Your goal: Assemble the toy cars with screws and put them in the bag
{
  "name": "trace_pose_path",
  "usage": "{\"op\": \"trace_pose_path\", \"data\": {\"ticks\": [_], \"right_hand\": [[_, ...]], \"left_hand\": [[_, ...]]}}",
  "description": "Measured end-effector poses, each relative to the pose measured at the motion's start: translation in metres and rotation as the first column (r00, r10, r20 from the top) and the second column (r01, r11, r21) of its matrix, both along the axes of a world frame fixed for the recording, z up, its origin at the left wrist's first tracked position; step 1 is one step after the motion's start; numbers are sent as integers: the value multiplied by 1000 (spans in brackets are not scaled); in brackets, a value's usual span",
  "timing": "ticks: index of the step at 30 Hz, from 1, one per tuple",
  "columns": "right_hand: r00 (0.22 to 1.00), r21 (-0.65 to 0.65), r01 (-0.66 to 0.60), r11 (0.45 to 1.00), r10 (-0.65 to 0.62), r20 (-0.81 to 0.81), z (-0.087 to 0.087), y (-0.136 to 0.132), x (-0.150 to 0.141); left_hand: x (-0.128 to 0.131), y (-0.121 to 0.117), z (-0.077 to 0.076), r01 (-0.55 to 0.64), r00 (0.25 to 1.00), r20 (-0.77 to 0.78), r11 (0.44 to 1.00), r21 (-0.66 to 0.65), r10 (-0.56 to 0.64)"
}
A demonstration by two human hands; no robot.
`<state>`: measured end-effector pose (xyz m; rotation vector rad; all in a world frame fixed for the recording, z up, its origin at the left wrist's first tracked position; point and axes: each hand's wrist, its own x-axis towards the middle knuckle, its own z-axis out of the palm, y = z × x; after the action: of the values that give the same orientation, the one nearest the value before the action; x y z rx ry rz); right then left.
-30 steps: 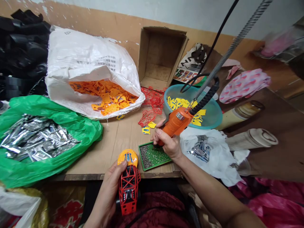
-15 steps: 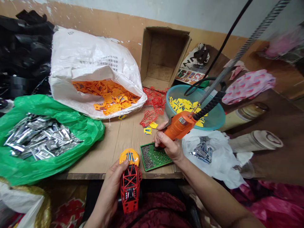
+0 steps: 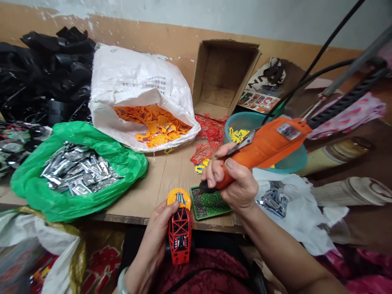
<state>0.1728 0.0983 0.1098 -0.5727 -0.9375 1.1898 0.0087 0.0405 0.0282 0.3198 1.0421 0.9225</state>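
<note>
1. the left hand (image 3: 157,226) is partly closed around a toy car (image 3: 180,232), thumb pressed on its orange end. the red lattice faces up and the black parts sit beneath it; this grip probably steadies the car while leaving the lattice uncovered.
2. the right hand (image 3: 240,179) is wrapped firmly around an orange driver (image 3: 260,143), thumb and fingers closed on the grip near its metal lever. the tool slants, its dark lower end over the green tray (image 3: 219,202); a cord and cable at its upper end likely take some weight. i cannot tell if the tip touches anything.
3. the green tray lies between the 2 hands, just beyond the car, with small metal bits (image 3: 200,206) gathered mostly at its left side, presumably for short reach.
4. beyond the left hand, to its left, a green bag (image 3: 131,167) gapes around silver packets (image 3: 79,169). farther off, a white sack (image 3: 137,69) opens toward the person, showing orange pieces (image 3: 159,126).
5. beyond the right hand, a teal basin (image 3: 298,159) holds yellow pieces (image 3: 237,134), partly hidden by the driver.
6. to the right of the right hand, a white plastic bag (image 3: 300,212) holds more silvery items (image 3: 274,200).
</note>
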Motion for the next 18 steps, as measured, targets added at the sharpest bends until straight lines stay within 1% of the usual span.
{"op": "trace_pose_path", "data": {"ticks": [2,4,10,14,18], "right_hand": [[999,-21,-39,999,39,-9,1,-1,-8],[998,-48,-60,997,59,-16,-2,-2,-13],[998,-71,-63,995,63,-1,-8,-3,-21],[999,-64,-51,997,51,3,-9,-2,-22],[997,-67,-79,995,78,-30,-12,-3,-22]], "left_hand": [[1,0,1,-7,1000,2,1000,3,7],[1,-1,-1,-4,1000,-8,1000,12,4],[-4,-5,-9,25,1000,6,999,20,-25],[-3,-4,-6,13,1000,10,1000,3,-13],[-2,-1,-6,-5,1000,8,1000,11,5]]}}
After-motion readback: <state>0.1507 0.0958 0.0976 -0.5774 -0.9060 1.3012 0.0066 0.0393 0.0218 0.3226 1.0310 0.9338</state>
